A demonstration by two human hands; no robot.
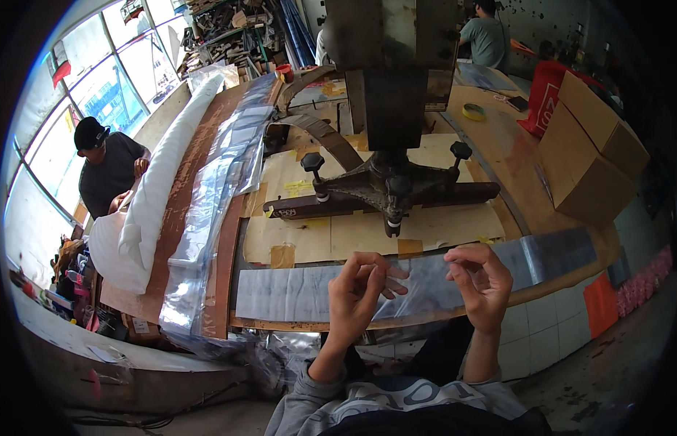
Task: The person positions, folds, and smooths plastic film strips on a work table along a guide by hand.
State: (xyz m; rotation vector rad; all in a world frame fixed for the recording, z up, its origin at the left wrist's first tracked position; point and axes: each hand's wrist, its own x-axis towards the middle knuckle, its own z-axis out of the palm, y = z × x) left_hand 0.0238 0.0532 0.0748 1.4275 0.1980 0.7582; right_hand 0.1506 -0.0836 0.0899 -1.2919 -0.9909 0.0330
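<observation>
My left hand [357,294] is raised over the near edge of the table, its fingers curled and the thumb bent in toward the index finger. To its right, my right hand [482,280] holds a similar curled shape, thumb and index tips drawn close together. Whatever they pinch, if anything, is too thin or see-through to make out. Beneath both hands lies a long strip of clear plastic film [280,294] along the table's front edge, glossy and creased. Beyond them stands a dark metal press arm [397,109] with a crossbar [447,198] and black knobs, over a tan board [302,243].
On the left are layers of clear film [207,218], a brown sheet [171,211] and a white roll [171,167], where a person [109,163] works. An open cardboard box [593,160], a red bag [549,87] and a yellow tape roll [473,112] sit right. Another person [487,36] is behind.
</observation>
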